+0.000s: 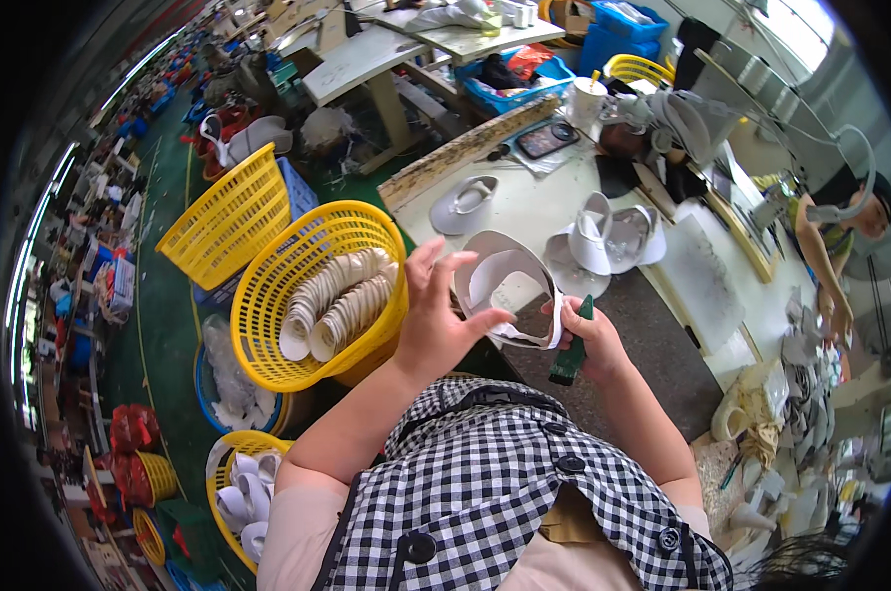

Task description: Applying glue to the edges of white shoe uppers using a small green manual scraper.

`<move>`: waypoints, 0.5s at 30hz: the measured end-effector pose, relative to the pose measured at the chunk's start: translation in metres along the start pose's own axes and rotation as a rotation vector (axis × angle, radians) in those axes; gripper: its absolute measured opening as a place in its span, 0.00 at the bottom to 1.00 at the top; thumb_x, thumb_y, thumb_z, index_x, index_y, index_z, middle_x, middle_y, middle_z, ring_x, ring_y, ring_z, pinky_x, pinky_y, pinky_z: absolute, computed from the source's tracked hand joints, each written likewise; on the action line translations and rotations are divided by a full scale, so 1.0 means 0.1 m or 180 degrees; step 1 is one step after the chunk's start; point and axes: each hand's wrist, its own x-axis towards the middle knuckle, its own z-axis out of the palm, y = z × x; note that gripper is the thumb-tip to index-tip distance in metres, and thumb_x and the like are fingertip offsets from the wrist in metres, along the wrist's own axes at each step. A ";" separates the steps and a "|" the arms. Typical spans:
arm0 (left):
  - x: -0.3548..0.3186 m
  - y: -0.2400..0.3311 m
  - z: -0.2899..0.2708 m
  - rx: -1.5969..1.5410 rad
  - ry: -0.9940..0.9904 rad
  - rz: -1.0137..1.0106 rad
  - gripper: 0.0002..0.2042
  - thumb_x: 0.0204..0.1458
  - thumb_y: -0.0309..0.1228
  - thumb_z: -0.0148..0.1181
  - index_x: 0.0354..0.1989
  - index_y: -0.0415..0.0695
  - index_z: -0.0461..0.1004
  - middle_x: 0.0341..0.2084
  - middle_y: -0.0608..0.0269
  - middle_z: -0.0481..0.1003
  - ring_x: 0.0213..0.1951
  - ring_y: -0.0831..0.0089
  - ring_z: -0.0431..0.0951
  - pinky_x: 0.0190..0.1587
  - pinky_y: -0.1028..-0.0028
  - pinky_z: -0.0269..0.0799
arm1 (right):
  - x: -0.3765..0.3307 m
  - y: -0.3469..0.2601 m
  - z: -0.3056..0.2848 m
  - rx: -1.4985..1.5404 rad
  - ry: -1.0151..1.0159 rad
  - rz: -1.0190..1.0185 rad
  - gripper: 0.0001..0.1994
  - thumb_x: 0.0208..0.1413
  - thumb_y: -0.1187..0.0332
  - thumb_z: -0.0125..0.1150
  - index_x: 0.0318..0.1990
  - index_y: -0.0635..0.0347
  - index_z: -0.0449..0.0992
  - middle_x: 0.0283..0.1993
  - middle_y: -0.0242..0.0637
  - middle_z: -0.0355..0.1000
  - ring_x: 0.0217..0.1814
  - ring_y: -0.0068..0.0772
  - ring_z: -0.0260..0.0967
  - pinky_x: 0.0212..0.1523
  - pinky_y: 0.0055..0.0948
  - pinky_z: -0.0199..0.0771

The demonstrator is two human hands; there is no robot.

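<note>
My right hand (603, 340) pinches the edge of a white shoe upper (483, 258), whose rounded opening faces up. In the same hand a dark green tool, perhaps a handle or a block (570, 357), lies across the fingers; its working end cannot be made out. On the left side of the upper, my left hand (438, 307) has its fingers spread, the thumb close to the rim; whether it touches is unclear. Beyond them on the table sit a single white shoe upper (463, 204) and a cluster of several more (591, 236).
At my left, a yellow basket (254, 340) holds rows of stacked pale shoe pieces. Another yellow basket (214, 463) with white pieces stands nearer. A dark mat (652, 379) covers the table's near part. A phone (548, 140) and a cup (586, 98) are farther back. A co-worker (834, 246) is at far right.
</note>
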 end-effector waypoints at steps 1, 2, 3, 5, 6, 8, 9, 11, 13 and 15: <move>0.05 0.10 0.09 -0.0008 -0.0067 -0.0003 0.20 0.38 0.36 0.68 0.38 0.43 0.68 0.40 0.56 0.65 0.44 0.60 0.67 0.46 0.69 0.64 | -0.07 0.00 -0.04 -0.0071 0.0127 -0.0087 0.16 0.52 0.57 0.54 0.37 0.62 0.69 0.21 0.26 0.61 0.22 0.17 0.51 0.26 0.17 0.55; 0.08 0.15 0.17 -0.0018 -0.0140 -0.0005 0.21 0.36 0.35 0.69 0.38 0.43 0.68 0.41 0.55 0.66 0.45 0.58 0.67 0.47 0.68 0.64 | -0.13 0.02 -0.11 -0.0045 0.0212 -0.0097 0.16 0.52 0.57 0.54 0.37 0.62 0.69 0.21 0.26 0.61 0.22 0.17 0.51 0.26 0.17 0.55; 0.10 0.13 0.26 -0.0074 -0.0203 0.0017 0.21 0.36 0.35 0.69 0.38 0.43 0.68 0.41 0.55 0.66 0.45 0.58 0.67 0.47 0.68 0.64 | -0.21 0.03 -0.18 -0.0007 0.0152 -0.0186 0.15 0.51 0.57 0.56 0.37 0.61 0.70 0.23 0.24 0.62 0.23 0.16 0.53 0.26 0.17 0.55; 0.13 0.00 0.43 -0.0790 -0.1068 -0.0238 0.20 0.35 0.31 0.70 0.37 0.43 0.69 0.44 0.54 0.64 0.48 0.64 0.67 0.47 0.70 0.65 | -0.37 0.04 -0.34 0.0060 0.0164 -0.0285 0.15 0.51 0.57 0.57 0.37 0.60 0.71 0.25 0.23 0.64 0.24 0.16 0.54 0.27 0.16 0.55; 0.14 0.01 0.50 -0.1313 -0.1126 -0.0361 0.13 0.39 0.24 0.66 0.33 0.41 0.70 0.41 0.56 0.67 0.42 0.72 0.70 0.42 0.76 0.69 | -0.45 0.06 -0.42 0.0056 0.0066 -0.0365 0.15 0.50 0.58 0.58 0.36 0.61 0.71 0.25 0.25 0.65 0.25 0.16 0.57 0.27 0.17 0.58; 0.20 -0.01 0.63 -0.2166 -0.1281 -0.0626 0.09 0.41 0.21 0.63 0.30 0.40 0.69 0.38 0.59 0.68 0.39 0.76 0.71 0.39 0.78 0.69 | -0.62 0.09 -0.56 -0.0158 0.0174 -0.0420 0.15 0.47 0.60 0.61 0.36 0.61 0.70 0.28 0.30 0.69 0.30 0.19 0.65 0.31 0.19 0.64; 0.22 0.00 0.69 -0.2953 -0.1343 -0.0942 0.07 0.42 0.18 0.61 0.28 0.40 0.69 0.36 0.61 0.69 0.35 0.80 0.71 0.37 0.81 0.69 | -0.70 0.14 -0.59 -0.0102 0.0293 -0.0449 0.15 0.47 0.60 0.61 0.36 0.61 0.70 0.28 0.30 0.69 0.30 0.19 0.65 0.31 0.19 0.64; 0.27 0.20 0.80 -0.3031 -0.1432 -0.0848 0.06 0.44 0.15 0.57 0.26 0.40 0.68 0.33 0.64 0.70 0.31 0.81 0.71 0.37 0.82 0.69 | -0.80 0.21 -0.66 -0.0339 0.0388 -0.0682 0.15 0.48 0.59 0.61 0.36 0.61 0.71 0.30 0.32 0.70 0.33 0.22 0.66 0.35 0.22 0.66; 0.32 0.31 0.91 -0.3409 -0.1261 -0.0861 0.08 0.42 0.16 0.60 0.26 0.41 0.68 0.29 0.66 0.70 0.28 0.84 0.69 0.31 0.84 0.66 | -0.86 0.15 -0.60 -0.0113 0.0158 -0.0999 0.19 0.43 0.57 0.66 0.37 0.61 0.71 0.37 0.34 0.71 0.40 0.25 0.66 0.44 0.25 0.64; 0.35 0.31 1.03 -0.3443 -0.1408 -0.0687 0.09 0.43 0.15 0.60 0.27 0.41 0.67 0.31 0.65 0.69 0.28 0.83 0.69 0.32 0.83 0.67 | -0.91 0.16 -0.54 0.0114 0.0042 -0.1764 0.21 0.40 0.58 0.68 0.38 0.62 0.70 0.42 0.38 0.70 0.45 0.30 0.66 0.49 0.30 0.63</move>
